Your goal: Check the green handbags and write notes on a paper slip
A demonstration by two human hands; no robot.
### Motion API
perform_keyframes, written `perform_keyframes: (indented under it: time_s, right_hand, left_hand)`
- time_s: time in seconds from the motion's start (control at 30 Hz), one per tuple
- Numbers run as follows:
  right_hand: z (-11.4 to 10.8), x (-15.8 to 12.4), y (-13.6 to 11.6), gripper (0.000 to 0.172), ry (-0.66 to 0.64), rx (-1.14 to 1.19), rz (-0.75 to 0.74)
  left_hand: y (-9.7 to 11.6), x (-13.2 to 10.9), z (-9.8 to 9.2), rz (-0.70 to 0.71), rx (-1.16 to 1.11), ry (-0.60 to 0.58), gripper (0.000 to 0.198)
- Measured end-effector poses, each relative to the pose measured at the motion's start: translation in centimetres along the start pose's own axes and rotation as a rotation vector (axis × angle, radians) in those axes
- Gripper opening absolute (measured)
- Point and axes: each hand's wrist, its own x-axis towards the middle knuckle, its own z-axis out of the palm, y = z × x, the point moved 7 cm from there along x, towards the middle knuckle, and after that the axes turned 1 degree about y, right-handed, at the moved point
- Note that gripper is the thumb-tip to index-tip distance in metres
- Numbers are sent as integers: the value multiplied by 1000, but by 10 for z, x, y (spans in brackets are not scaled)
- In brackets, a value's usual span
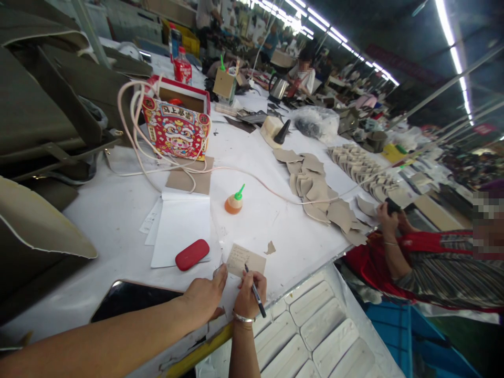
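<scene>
My right hand (251,295), with a silver bangle at the wrist, grips a dark pen (258,300). The pen tip touches a small beige card (252,261) that carries several lines of handwriting. Beside the card's lower left corner, my left hand (207,296) lies on the white tabletop with its fingers stretched forward; its underside is hidden. Close to it are a red oblong case (192,255) on a white notepad (183,220) and a dark-screened phone or tablet (134,300), partly under my left forearm. A torn beige scrap (270,248) lies right of the card.
A bottle of orange liquid (233,203) with a green nozzle stands beyond the card. A cable (252,175) crosses the table from a red patterned box (177,128). Beige cut pieces (315,189) lie to the right, near a co-worker's hands (389,220). Olive bags crowd the left.
</scene>
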Motion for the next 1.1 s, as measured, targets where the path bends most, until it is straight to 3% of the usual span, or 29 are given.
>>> perform_keyframes:
  time_s: [0.1,0.27,0.37,0.53,0.6,0.7,0.93,1.03,1.1]
  right_hand:
    - [-19,15,10,30,5,-38,65]
    - [-9,17,26,44,-196,-201,-178]
    - [0,7,35,46,-211,-215,-242]
    - [0,2,41,38,-189,-244,-262]
    - [-1,3,42,36,-188,-251,-262]
    - [-2,2,43,35,-193,-264,-255]
    - [-2,2,39,39,-219,-273,-248]
    - [-10,1,36,46,-235,-211,-252]
    - [-13,4,39,47,-240,-167,-218]
  left_hand:
    - [-1,-4,-3,-4,-45,-49,85]
    - [-17,-9,-20,-30,-592,21,83]
    - [-26,-3,-24,-114,-873,64,66]
    - [-25,26,-9,-365,-1288,-17,33]
    - [-27,36,-7,-452,-1363,-22,21]
    - [-33,42,-8,-525,-1419,-11,20]
    - [-26,39,-15,-520,-1412,22,11]
    - [-25,30,-25,-532,-1409,95,12]
    - [-38,21,-40,-526,-1450,174,14]
